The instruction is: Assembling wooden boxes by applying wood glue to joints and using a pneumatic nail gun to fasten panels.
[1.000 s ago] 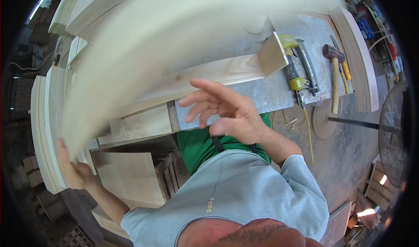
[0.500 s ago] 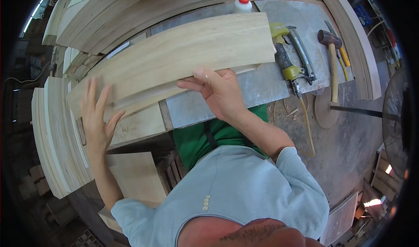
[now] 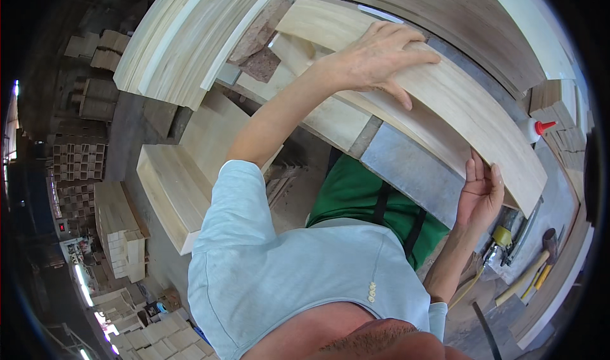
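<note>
A long pale wooden board (image 3: 454, 93) lies on top of a narrow assembly of boards on the bench, with a dark hollow beneath its near edge. My left hand (image 3: 381, 58) rests across this top board left of its middle, fingers spread and thumb hanging over the near edge. Near the right end, my right hand (image 3: 481, 191) pinches the board's near edge, some fingertips tucked under it. The lower board (image 3: 419, 131) of the assembly shows along the near side. Its far side is hidden.
Stacked boards (image 3: 184, 36) stand at the left, more (image 3: 445, 10) behind the bench. A white glue bottle (image 3: 528, 130) with a red tip stands at the right, beyond a nail gun (image 3: 502, 236) and a mallet (image 3: 534, 268). A wooden box piece (image 3: 175, 182) sits low on the left.
The view has swung left. My left hand has moved from the assembly's left end onto the top board. My right hand has slid from the middle of the near edge toward the right end.
</note>
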`<action>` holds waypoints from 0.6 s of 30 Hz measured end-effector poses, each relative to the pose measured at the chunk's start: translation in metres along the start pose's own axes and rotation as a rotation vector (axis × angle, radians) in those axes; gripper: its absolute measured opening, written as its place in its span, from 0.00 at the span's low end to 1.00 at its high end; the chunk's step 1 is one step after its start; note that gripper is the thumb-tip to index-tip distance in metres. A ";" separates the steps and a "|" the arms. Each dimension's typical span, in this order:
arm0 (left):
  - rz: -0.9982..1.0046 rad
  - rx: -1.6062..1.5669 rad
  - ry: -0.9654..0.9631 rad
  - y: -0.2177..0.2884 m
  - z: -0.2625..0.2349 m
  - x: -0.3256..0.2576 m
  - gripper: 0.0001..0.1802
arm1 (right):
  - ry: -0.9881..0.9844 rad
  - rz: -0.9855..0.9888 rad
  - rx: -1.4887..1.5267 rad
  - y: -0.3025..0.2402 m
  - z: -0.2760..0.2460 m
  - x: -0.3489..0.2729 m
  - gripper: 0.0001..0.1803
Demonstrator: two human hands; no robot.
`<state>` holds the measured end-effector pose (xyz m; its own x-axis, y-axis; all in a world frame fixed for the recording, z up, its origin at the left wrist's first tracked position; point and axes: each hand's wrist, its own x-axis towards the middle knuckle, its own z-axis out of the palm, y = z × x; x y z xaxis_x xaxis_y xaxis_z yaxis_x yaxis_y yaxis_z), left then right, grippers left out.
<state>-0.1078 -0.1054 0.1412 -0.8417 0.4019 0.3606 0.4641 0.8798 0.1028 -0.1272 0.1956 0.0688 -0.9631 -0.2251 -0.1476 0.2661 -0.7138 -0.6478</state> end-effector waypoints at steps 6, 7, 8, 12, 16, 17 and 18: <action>-0.107 0.040 -0.108 0.011 -0.005 -0.004 0.46 | -0.100 0.037 0.046 0.004 -0.005 -0.009 0.10; -0.146 -0.010 -0.145 0.011 -0.004 -0.003 0.48 | -0.077 0.021 -0.003 0.006 -0.004 -0.010 0.10; -0.167 -0.004 -0.164 0.013 -0.004 -0.004 0.50 | -0.063 0.058 0.004 0.006 -0.003 -0.010 0.11; -0.177 -0.055 -0.167 0.026 -0.002 -0.001 0.49 | -0.008 0.077 0.071 0.005 0.005 -0.008 0.11; -0.235 -0.082 -0.162 0.030 -0.002 0.004 0.50 | -0.072 0.081 0.100 -0.003 0.008 -0.007 0.12; -0.223 -0.078 -0.163 0.031 -0.002 0.004 0.50 | -0.080 0.098 0.084 -0.005 0.007 -0.007 0.12; -0.242 -0.083 -0.173 0.031 -0.001 0.004 0.51 | -0.083 0.129 0.064 -0.005 0.006 -0.007 0.13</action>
<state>-0.0966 -0.0765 0.1469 -0.9619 0.2264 0.1534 0.2589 0.9346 0.2440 -0.1218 0.1968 0.0782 -0.9148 -0.3698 -0.1627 0.3921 -0.7156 -0.5781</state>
